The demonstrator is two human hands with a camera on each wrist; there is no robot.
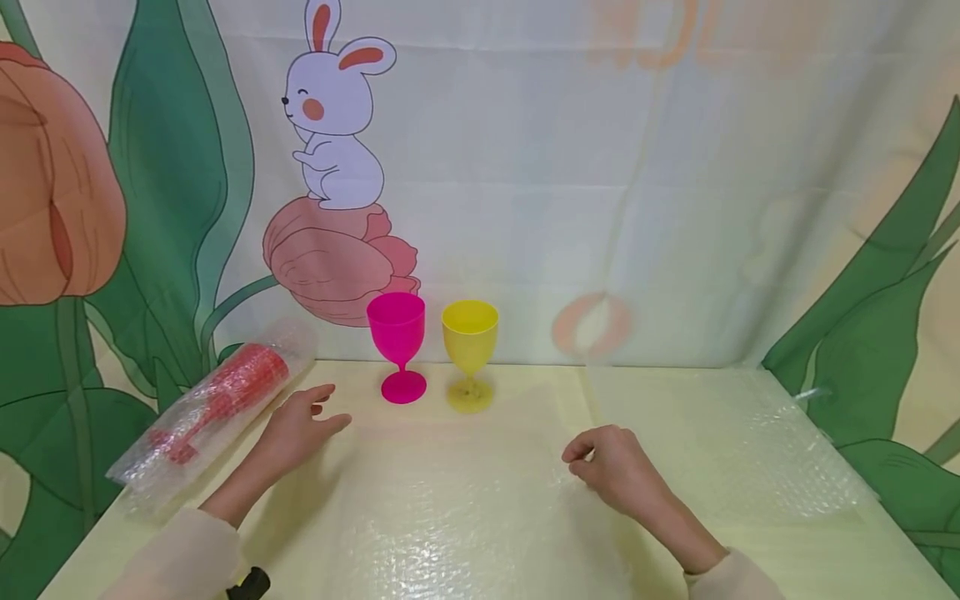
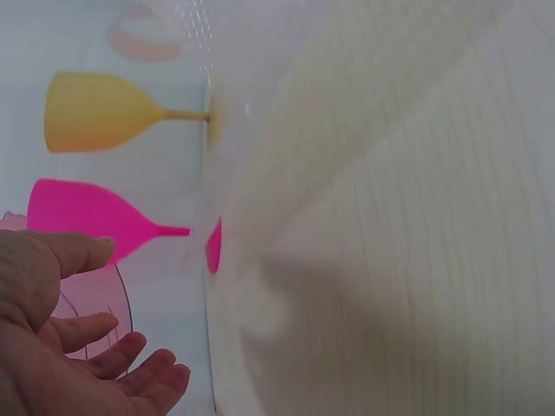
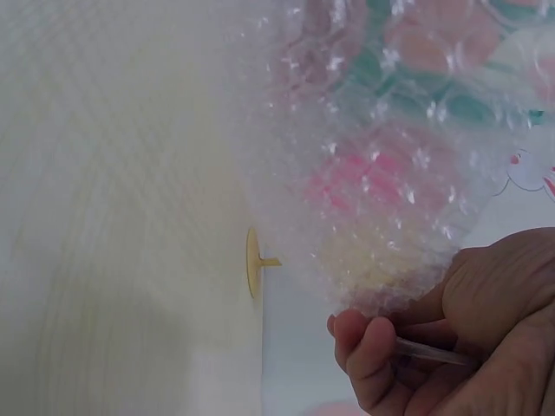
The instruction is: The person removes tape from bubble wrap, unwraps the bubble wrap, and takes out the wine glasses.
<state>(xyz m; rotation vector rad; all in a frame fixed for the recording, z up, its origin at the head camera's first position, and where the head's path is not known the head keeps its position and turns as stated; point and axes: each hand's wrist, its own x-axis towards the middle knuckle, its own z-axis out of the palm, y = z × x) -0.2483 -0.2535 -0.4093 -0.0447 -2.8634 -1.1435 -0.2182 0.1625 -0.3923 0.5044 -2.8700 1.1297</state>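
My right hand [image 1: 618,471] pinches the edge of a clear bubble wrap sheet [image 1: 427,533], which hangs in front of it in the right wrist view [image 3: 364,173]. My left hand [image 1: 300,429] is held above the table with its fingers apart and nothing between them, palm facing inward. Beyond the hands, a pink goblet [image 1: 397,333] and a yellow goblet [image 1: 470,337] stand upright side by side at the table's back edge. The left hand is nearer the pink one. Through the raised sheet both goblets look blurred in the right wrist view.
A red goblet [image 1: 240,383] wrapped in bubble wrap lies at the left edge of the table [image 1: 540,417]. More bubble wrap [image 1: 795,458] lies at the right. A black object [image 1: 249,583] shows at the front left. Behind hangs a printed cloth [image 1: 525,167].
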